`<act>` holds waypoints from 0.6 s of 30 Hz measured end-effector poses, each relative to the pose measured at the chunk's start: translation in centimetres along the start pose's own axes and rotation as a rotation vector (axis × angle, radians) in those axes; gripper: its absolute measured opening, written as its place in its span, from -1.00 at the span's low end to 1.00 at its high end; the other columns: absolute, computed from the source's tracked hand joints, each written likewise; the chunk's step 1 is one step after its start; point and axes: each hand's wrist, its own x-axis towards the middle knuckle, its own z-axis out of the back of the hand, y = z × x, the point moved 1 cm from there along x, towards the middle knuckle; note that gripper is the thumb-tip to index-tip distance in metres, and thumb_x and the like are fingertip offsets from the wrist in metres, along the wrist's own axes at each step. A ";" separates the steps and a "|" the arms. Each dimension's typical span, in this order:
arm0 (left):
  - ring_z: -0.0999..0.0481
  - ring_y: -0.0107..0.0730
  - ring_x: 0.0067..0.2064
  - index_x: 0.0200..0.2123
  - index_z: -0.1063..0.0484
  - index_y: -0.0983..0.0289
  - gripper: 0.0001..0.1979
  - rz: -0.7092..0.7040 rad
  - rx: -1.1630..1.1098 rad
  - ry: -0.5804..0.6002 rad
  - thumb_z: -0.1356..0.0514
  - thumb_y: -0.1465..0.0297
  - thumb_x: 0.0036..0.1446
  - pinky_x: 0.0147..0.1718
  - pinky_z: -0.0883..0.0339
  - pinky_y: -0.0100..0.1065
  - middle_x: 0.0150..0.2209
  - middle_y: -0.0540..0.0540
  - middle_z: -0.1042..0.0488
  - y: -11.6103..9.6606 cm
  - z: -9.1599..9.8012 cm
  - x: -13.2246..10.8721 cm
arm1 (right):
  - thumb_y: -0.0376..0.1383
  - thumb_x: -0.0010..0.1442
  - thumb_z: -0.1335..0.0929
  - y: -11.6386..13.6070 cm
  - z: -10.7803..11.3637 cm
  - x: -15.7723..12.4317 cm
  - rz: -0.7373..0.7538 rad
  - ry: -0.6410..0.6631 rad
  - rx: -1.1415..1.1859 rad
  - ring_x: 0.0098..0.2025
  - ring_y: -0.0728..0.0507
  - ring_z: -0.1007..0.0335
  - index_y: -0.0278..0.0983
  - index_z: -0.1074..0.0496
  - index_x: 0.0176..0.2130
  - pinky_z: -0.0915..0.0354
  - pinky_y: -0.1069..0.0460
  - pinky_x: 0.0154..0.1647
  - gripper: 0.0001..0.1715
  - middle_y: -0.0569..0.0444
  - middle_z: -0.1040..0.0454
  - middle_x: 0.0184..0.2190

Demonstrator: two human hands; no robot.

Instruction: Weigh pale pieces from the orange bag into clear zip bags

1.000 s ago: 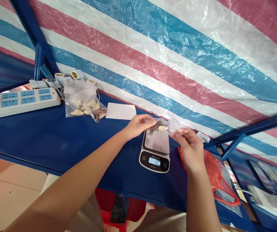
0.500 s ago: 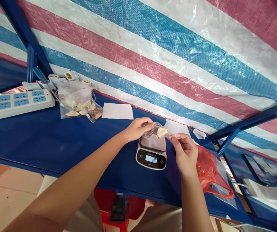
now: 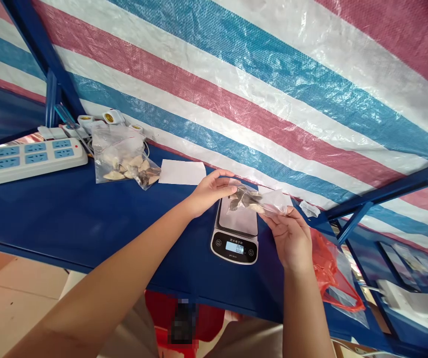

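Observation:
Both my hands hold a small clear plastic bag (image 3: pixel 247 199) above a digital kitchen scale (image 3: pixel 235 233), with pale and dark pieces bunched inside it. My left hand (image 3: pixel 209 192) pinches the bag's left end. My right hand (image 3: pixel 291 240) supports its right end from below. The bag is just above the scale's steel platform (image 3: pixel 238 218), and I cannot see it touching. The scale's lit display (image 3: pixel 234 247) reads about zero. To the left lies a larger clear bag (image 3: pixel 119 154) holding similar pale pieces.
A white paper sheet (image 3: pixel 182 172) lies on the blue table (image 3: pixel 68 214) beside a white power strip (image 3: pixel 27 159). Lamp sockets (image 3: pixel 113 117) sit behind it. A red plastic bag (image 3: pixel 329 268) hangs at the right edge. A striped tarpaulin (image 3: pixel 236 99) forms the back wall.
The small bag has turned flatter and stretched wider between my hands, with its pieces now spread along it. My right hand has rotated palm-up beneath it. The view has shifted slightly.

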 end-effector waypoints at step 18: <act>-0.51 -0.33 -0.27 -0.12 -0.50 0.22 -0.68 -0.257 0.236 -0.007 -0.19 0.47 0.00 -0.12 -0.37 -0.23 -0.42 -0.01 -0.52 -2.2 1.3 -0.8 | -0.32 0.19 -0.32 -1.8 4.2 -1.2 0.375 -0.089 -0.755 0.13 -0.31 -0.53 -0.13 -0.60 -0.38 -0.32 -0.33 0.25 -0.75 0.05 -0.67 -0.24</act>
